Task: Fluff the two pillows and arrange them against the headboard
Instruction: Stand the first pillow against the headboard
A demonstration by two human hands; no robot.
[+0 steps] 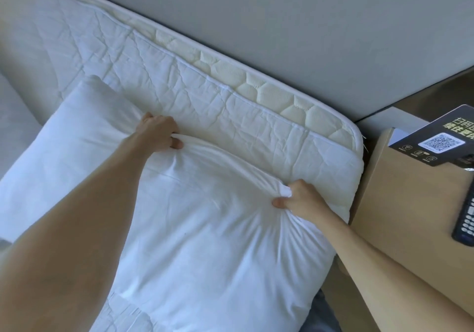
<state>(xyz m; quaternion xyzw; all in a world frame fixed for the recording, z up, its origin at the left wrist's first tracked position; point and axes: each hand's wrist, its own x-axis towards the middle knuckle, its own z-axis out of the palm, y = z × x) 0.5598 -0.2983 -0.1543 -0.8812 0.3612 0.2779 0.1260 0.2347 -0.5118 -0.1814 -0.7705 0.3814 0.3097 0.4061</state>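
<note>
Two bare forearms, no sleeves, watch or rings seen. Left hand [156, 133] at 11 o'clock, right hand [298, 199] at 3 o'clock.

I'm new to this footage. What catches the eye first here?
Two bare arms reach in, the left hand and right hand each pinching the far edge of a plump white fabric pillow at centre. At right, a black card with a QR code lies on a tan wooden nightstand.
</note>
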